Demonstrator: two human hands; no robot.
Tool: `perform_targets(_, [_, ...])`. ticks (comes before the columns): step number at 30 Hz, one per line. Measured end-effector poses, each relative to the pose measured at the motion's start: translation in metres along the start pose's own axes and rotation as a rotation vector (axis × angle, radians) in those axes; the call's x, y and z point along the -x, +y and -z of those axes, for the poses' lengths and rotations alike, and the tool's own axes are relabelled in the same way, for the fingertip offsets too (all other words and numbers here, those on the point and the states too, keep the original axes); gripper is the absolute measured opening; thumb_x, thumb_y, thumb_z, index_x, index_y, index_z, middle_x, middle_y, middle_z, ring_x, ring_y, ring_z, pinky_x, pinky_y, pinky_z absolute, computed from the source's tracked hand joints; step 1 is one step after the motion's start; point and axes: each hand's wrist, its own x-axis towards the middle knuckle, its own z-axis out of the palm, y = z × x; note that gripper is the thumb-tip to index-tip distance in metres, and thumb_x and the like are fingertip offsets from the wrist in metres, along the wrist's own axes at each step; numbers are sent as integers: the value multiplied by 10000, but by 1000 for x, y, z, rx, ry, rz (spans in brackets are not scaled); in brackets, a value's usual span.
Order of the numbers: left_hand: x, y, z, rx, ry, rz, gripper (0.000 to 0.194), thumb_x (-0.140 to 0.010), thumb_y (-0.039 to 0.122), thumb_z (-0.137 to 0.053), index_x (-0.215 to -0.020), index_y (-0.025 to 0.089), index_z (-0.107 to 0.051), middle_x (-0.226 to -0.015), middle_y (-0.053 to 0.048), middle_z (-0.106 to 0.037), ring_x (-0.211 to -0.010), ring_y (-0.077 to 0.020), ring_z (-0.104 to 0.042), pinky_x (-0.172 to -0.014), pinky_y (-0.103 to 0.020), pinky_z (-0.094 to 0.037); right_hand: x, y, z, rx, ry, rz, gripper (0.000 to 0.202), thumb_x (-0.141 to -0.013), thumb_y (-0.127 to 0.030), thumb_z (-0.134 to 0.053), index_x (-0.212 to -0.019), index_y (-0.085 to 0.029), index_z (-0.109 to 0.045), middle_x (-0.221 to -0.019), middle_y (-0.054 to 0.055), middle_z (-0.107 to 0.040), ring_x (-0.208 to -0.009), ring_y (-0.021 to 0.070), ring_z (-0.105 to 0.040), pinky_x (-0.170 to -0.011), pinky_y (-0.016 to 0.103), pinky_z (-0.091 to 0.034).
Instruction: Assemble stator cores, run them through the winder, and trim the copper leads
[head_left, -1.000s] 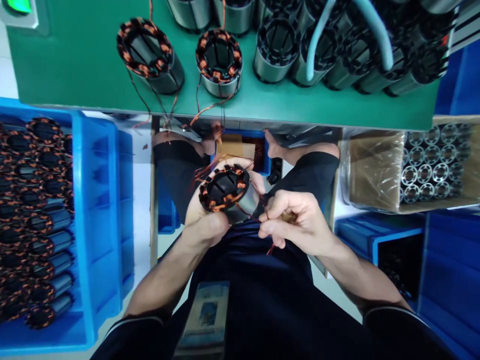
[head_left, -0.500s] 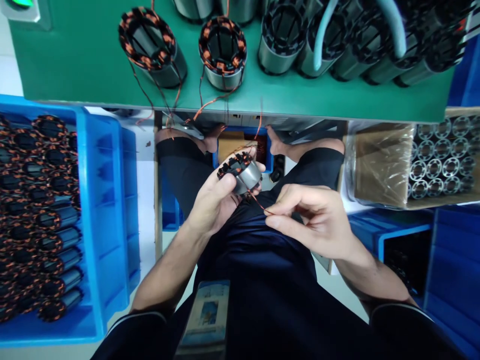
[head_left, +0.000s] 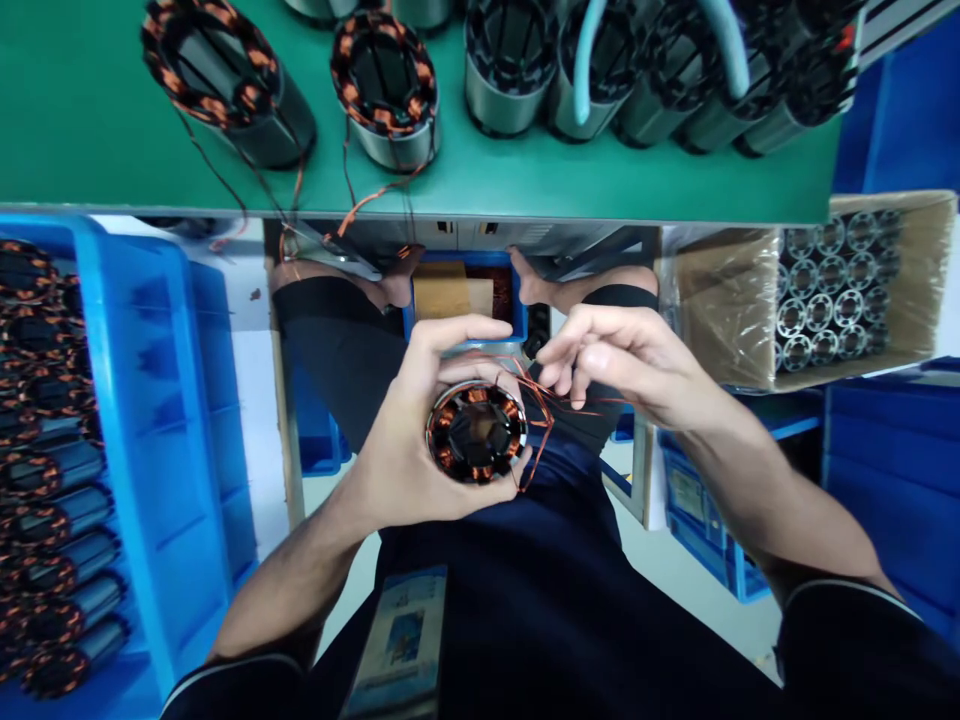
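Observation:
My left hand point(head_left: 420, 440) is closed round a motor stator point(head_left: 478, 432), thumb below and fingers over the top. The stator's round end faces me, showing copper windings in black slots about an open centre. Loose copper wires point(head_left: 541, 400) run off its right side. At those wires my right hand point(head_left: 615, 365) has its thumb and fingers pinched together, with thin strands passing by the fingertips. Above, on the green table point(head_left: 540, 185), stand two wound stators, one at the left point(head_left: 232, 90) and another stator point(head_left: 386, 90) beside it, their wire ends hanging over the edge.
Several stators without copper point(head_left: 510, 70) stand along the table, light-blue tubing point(head_left: 589, 60) above them. A blue crate point(head_left: 127, 420) of wound stators is at left. A carton point(head_left: 727, 310) with metal cores is at right. Between the feet sits a blue bin point(head_left: 520, 318).
My left hand has turned the stator so its end faces up to me and brought it lower. My right hand has moved up along the wires. The view has shifted right.

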Motion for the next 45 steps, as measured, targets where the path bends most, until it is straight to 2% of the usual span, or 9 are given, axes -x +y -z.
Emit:
perform_targets(6, [3,7,-2,-129,-164,77,1300,-693,128,-1075,-1793,379,-429,-1166,-11,-855,-911,-262,-908,-716,-299,-713,-4,-42,-12,102,-260,-21,204,-968,-276,-1008,-982,-165,-837,-886,-5,-848,-718,95,-750,-662,197,-604])
perform_targets(16, [3,-29,-2,-223,197,-217,708,-711,146,-1010,-1338,305,-720,-1113,-9,-815,-931,-253,-869,-796,-414,-713,6,-15,12,371,232,179,244,-948,-375,-1032,-918,-227,-841,-788,-14,-801,-635,132,-743,-621,264,-635])
perform_targets(20, [-7,-23,-1,-296,361,-257,659,-707,220,-1031,-1289,298,-732,-1063,2,-762,-883,-231,-857,-743,-404,-711,20,-24,14,661,499,493,113,-963,-231,-965,-1038,-266,-888,-934,30,-860,-791,180,-807,-678,310,-674])
perform_targets(23, [-11,-10,0,-317,423,-248,650,-748,277,-1063,-1314,316,-746,-1120,-27,-695,-892,-237,-853,-728,-445,-741,35,-38,-6,965,333,724,327,-933,-188,-1001,-1212,-325,-896,-1210,50,-910,-1060,251,-882,-885,382,-761])
perform_targets(26, [-11,-2,-1,-297,380,-201,725,-752,364,-1131,-1361,348,-738,-1207,-44,-661,-989,-266,-853,-778,-487,-764,38,-42,-28,1050,37,742,282,-1052,-160,-908,-1321,-238,-873,-1427,102,-885,-1185,226,-900,-1079,320,-752])
perform_targets(29, [-11,-5,-2,-229,343,-192,766,-751,406,-1156,-1384,343,-730,-1198,-31,-686,-1024,-267,-849,-825,-476,-753,29,-30,-32,979,-6,771,256,-1128,-187,-828,-1382,-160,-840,-1294,101,-906,-1133,195,-900,-1083,275,-725])
perform_targets(37, [-2,-33,-4,-180,344,-285,746,-682,355,-1161,-1283,262,-728,-1049,23,-741,-823,-184,-842,-705,-329,-662,-3,14,18,762,-108,545,105,-1139,-345,-849,-1157,-264,-913,-1054,33,-914,-904,174,-863,-851,288,-657])
perform_targets(43, [7,-29,7,-577,367,-245,596,-746,372,-1051,-1237,297,-722,-1055,-26,-758,-950,-260,-789,-794,-460,-638,33,-35,-1,877,292,441,271,-1038,-293,-934,-1297,-370,-921,-1481,58,-853,-1189,305,-848,-1045,474,-714])
perform_targets(45, [5,-24,6,-690,324,-300,553,-803,390,-1011,-1264,302,-717,-1048,-33,-733,-970,-259,-741,-771,-444,-630,39,-46,-25,896,236,443,358,-1091,-227,-822,-1427,-340,-877,-1619,55,-791,-1389,314,-803,-1229,479,-667])
